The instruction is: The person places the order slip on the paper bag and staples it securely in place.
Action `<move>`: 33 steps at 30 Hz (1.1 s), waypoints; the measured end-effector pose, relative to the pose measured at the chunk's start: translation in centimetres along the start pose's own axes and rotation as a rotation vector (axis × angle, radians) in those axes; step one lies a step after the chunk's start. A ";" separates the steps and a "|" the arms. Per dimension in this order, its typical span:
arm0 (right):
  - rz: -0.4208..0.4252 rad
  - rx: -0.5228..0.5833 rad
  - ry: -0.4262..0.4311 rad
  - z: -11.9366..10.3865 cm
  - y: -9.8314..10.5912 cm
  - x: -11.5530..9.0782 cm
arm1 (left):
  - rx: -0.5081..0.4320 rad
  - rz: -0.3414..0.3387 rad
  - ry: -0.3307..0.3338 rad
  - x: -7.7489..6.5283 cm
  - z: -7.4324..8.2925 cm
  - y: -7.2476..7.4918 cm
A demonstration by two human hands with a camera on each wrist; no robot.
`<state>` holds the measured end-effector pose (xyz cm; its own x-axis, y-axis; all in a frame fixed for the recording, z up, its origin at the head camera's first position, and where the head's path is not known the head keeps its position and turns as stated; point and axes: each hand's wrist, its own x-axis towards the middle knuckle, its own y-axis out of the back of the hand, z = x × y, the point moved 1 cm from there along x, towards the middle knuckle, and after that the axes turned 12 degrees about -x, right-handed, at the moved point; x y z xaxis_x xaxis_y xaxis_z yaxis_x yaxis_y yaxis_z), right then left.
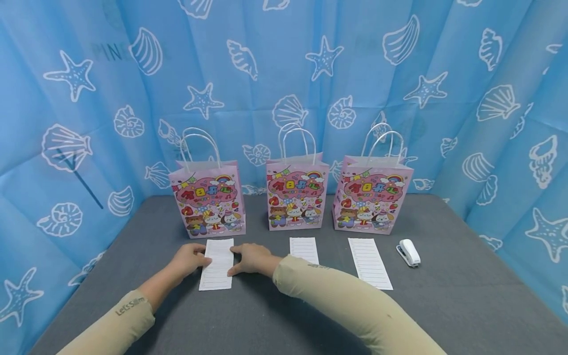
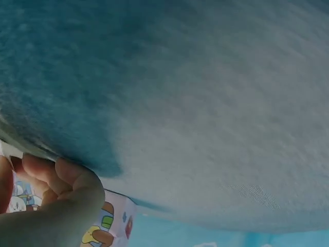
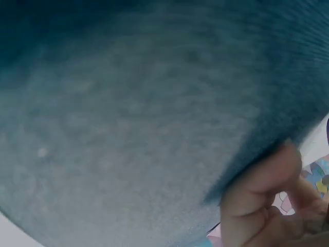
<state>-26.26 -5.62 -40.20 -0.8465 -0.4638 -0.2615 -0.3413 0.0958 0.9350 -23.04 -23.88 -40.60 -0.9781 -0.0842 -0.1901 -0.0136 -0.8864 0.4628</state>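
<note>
A white lined paper slip point(image 1: 217, 266) lies on the dark grey table in front of the left gift bag point(image 1: 210, 204). My left hand point(image 1: 188, 259) is at the slip's left edge, its thumb tip overlapping the paper. Across from it, my right hand point(image 1: 253, 257) touches the right edge with its thumb and forefinger set apart. The left wrist view catches the bent fingers point(image 2: 74, 177) close over the cloth. In the right wrist view the thumb point(image 3: 267, 177) is low over the tabletop, with the slip mostly out of frame.
Two more pink cartoon gift bags, a middle bag point(image 1: 296, 197) and a right bag point(image 1: 372, 197), stand along the back. Before them lie a middle slip point(image 1: 303, 249), partly behind my right sleeve point(image 1: 341, 296), and a right slip point(image 1: 370, 264). A white stapler point(image 1: 409, 253) sits farther right.
</note>
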 end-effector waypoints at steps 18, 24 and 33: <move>0.100 0.748 -0.104 0.7 2.2 0.2 | -0.149 0.067 -0.073 -1.4 1.4 0.2; 0.132 0.812 -0.127 0.5 2.9 0.3 | -0.176 0.074 -0.080 -2.1 2.2 0.2; 0.238 0.965 -0.082 -0.1 3.5 0.6 | -0.195 0.063 -0.107 -2.5 2.7 0.4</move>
<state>-27.91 -5.65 -37.06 -0.9493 -0.2807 -0.1419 -0.3141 0.8701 0.3799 -21.18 -22.82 -37.56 -0.9924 -0.1027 -0.0682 0.0785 -0.9528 0.2931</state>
